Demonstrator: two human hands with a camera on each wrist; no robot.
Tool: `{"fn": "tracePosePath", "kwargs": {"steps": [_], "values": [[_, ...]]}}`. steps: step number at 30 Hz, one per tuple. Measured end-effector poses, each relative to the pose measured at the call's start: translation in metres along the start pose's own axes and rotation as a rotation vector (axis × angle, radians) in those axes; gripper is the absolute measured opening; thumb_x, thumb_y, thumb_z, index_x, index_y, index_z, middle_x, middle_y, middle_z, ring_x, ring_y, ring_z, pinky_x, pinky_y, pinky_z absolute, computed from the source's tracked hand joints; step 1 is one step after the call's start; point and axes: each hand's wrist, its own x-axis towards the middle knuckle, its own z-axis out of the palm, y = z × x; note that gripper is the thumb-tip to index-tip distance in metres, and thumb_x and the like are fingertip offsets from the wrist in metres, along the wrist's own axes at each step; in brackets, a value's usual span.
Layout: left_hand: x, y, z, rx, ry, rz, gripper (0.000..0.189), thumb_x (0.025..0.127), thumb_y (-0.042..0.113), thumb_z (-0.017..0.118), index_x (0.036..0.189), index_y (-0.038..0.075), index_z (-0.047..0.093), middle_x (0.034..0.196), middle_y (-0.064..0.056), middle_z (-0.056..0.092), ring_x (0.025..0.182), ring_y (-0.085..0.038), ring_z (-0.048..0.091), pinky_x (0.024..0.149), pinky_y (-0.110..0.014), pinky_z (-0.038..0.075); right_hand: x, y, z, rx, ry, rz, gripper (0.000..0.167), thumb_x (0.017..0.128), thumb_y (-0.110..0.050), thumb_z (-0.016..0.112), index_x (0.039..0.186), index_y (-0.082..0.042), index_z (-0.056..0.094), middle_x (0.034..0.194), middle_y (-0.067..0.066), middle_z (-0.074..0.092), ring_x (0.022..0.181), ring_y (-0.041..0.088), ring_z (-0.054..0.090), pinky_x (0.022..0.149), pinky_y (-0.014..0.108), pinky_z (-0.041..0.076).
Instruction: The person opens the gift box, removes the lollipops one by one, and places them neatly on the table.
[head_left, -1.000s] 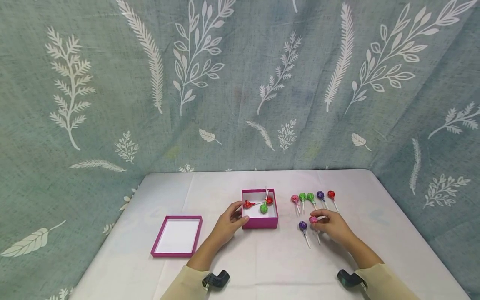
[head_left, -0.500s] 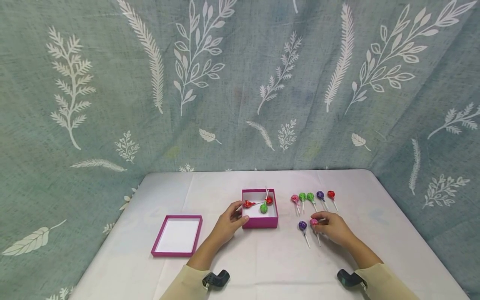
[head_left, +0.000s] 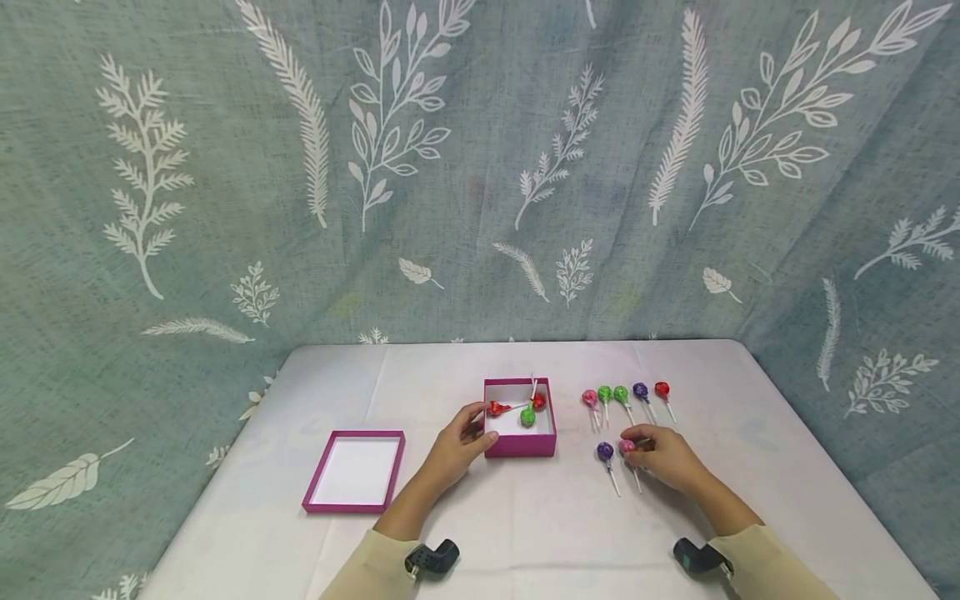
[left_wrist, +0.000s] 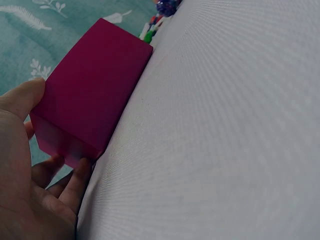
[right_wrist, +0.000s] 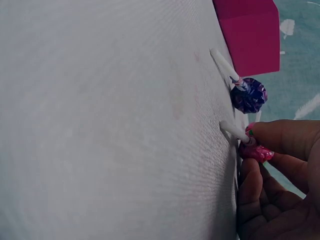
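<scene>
Left hand [head_left: 454, 447] grips the magenta box [head_left: 521, 447], apparently to steady it; right hand [head_left: 666, 454] pinches pink lollipop [head_left: 626, 447] by its head, purple lollipop [head_left: 605, 452] just left of those fingers.

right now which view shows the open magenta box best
The head view: it looks down into the magenta box, showing three lollipops inside. The left wrist view shows only its outer walls, close up, gripped by the left hand. The right wrist view catches part of its outside, cut off by the frame.
</scene>
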Motion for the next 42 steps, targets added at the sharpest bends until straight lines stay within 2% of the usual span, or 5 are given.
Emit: {"fn": "tracePosePath", "kwargs": {"steps": [14,24,29,36,42], "values": [[0.0,0.001,0.001,0.001,-0.003,0.002,0.061,0.089,0.037,0.071,0.142,0.023,0.046,0.148,-0.015,0.042,0.132,-0.031,0.045,0.105,-0.04,0.04,0.009,-0.013,-0.017,-0.085,-0.124,-0.09,0.033,0.082,-0.008,0.075,0.113,-0.007,0.067,0.111,0.007,0.065,0.084,0.018,0.059,0.064,0.031,0.054],[0.0,0.001,0.0,0.008,-0.001,0.006,0.061,0.089,0.037,0.071,0.143,0.022,0.046,0.148,-0.016,0.042,0.132,-0.032,0.044,0.106,-0.041,0.04,0.025,-0.044,-0.015,-0.181,-0.169,-0.154,0.03,0.082,-0.006,0.075,0.112,-0.008,0.069,0.107,0.007,0.065,0.071,0.017,0.056,0.057,0.03,0.053],[0.0,0.0,0.0,-0.007,-0.005,0.01,0.06,0.089,0.035,0.071,0.142,0.022,0.047,0.148,-0.017,0.041,0.132,-0.034,0.044,0.107,-0.044,0.039,0.032,-0.06,-0.009,-0.222,-0.196,-0.171,0.029,0.084,-0.009,0.076,0.112,-0.01,0.07,0.103,0.004,0.065,0.073,0.016,0.056,0.057,0.029,0.053],[0.001,0.003,0.0,0.004,-0.005,0.01,0.062,0.088,0.039,0.071,0.142,0.02,0.047,0.148,-0.017,0.042,0.131,-0.032,0.046,0.105,-0.042,0.041,0.038,-0.081,-0.003,-0.314,-0.199,-0.324,0.026,0.086,-0.011,0.074,0.112,-0.008,0.07,0.104,0.005,0.066,0.078,0.013,0.055,0.064,0.029,0.051],[-0.003,0.007,0.001,-0.009,0.0,-0.001,0.062,0.089,0.036,0.071,0.143,0.018,0.046,0.148,-0.017,0.041,0.132,-0.033,0.044,0.107,-0.042,0.039,0.045,-0.105,0.003,-0.346,-0.198,-0.384,0.025,0.088,-0.011,0.072,0.113,-0.009,0.07,0.101,0.001,0.066,0.079,0.012,0.055,0.064,0.027,0.051]]}}
